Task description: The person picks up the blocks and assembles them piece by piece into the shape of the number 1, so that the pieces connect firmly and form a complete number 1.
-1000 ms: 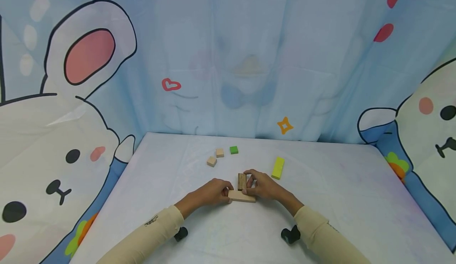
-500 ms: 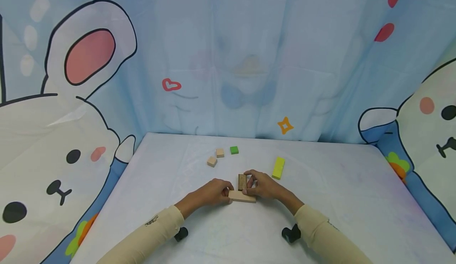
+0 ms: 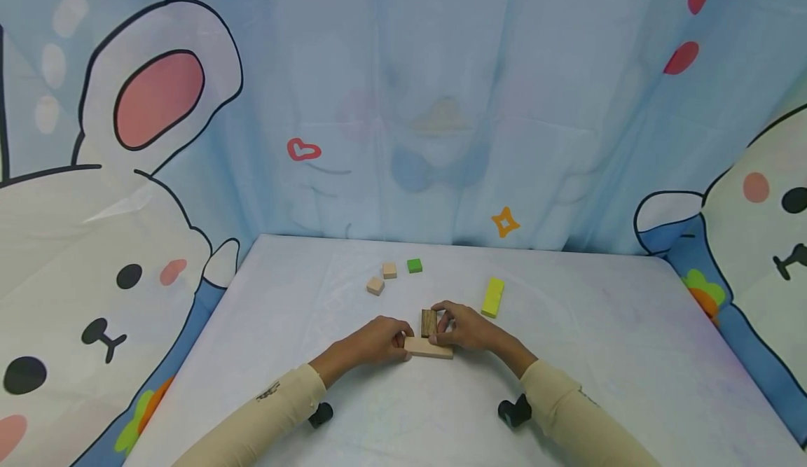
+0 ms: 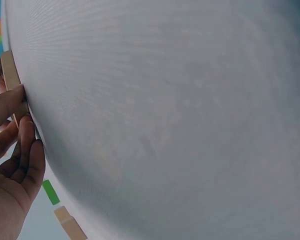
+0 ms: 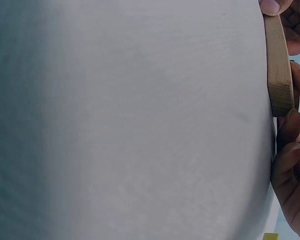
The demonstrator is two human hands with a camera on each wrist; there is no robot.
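A light wooden plank (image 3: 430, 347) lies crosswise on the white table. My left hand (image 3: 378, 339) pinches its left end between thumb and fingers. Just behind it is a darker brown wooden block (image 3: 429, 322), its length pointing away from me. My right hand (image 3: 468, 328) pinches this brown block from the right, with the thumb down by the plank. In the right wrist view the plank (image 5: 279, 65) shows its long side and end, and mostly covers the brown block. The left wrist view has the left hand's fingers (image 4: 34, 165) beside the plank (image 4: 10, 72).
Two small pale wooden cubes (image 3: 375, 286) and a green block (image 3: 414, 265) sit farther back, left of the hands. A yellow block (image 3: 492, 297) lies behind the right hand. A patterned blue curtain (image 3: 441, 103) hangs beyond the table's far edge.
The brown block's far end sits very slightly lower in the head view. Both hands and the plank keep their places.
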